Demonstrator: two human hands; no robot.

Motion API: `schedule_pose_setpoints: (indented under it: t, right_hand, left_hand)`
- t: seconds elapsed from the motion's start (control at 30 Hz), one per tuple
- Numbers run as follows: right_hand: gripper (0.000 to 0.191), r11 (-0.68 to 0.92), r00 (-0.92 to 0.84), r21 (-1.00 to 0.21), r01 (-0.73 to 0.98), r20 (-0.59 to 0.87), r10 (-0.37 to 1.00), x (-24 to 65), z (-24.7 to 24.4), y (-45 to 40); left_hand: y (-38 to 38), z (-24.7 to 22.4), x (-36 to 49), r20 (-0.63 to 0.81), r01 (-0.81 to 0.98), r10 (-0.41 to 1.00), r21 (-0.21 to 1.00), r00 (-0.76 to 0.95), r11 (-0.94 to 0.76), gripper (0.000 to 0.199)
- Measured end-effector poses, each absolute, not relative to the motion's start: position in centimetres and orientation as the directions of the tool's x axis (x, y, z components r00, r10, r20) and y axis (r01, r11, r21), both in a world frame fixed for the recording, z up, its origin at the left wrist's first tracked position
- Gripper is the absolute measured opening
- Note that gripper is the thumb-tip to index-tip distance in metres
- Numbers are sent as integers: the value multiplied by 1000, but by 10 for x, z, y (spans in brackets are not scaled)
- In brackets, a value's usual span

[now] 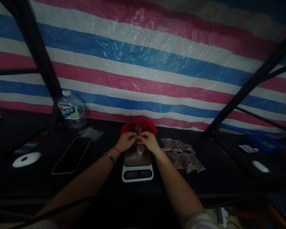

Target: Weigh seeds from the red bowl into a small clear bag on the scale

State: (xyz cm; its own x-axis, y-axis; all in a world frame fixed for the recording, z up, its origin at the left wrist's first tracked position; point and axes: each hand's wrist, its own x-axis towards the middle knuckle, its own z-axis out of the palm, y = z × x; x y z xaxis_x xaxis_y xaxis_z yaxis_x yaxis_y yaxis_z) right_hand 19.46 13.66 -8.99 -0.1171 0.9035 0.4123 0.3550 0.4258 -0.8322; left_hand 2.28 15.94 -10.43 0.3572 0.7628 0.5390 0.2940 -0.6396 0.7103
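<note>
Hands [126, 141] and [148, 140] together, you pinch a small clear bag [138, 129] over the scale [137, 163], filled packets [182, 155] already piled aside, the red sack [138, 124] apparently not yet emptied.

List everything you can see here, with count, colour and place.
scale: 1, white with steel top, table centre
cup: 1, pale, on scale
red bag: 1, behind scale
filled bags: about six, clear with brown contents, right of scale
empty bags: a few, clear, near bottle
bottle: 1, clear, back left
phone: 1, dark, left of scale
disc: 1, white, far left
tarp: striped red, white, blue, behind
small bag: 1, clear, pinched by both hands
left hand: above scale
right hand: above scale
</note>
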Motion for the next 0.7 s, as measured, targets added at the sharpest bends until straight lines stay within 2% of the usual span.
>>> schedule_pose_setpoints:
  t: [0.2,0.7]
  right_hand:
    - [13,502,-122,-726,471,510,851,187,-85,132]
    - [18,509,-66,-706,493,553,830,188,-80,132]
  left_hand:
    - [153,-97,28,623,481,753,604,212,-636,14]
    - [150,-87,27,673,579,736,573,73,-581,16]
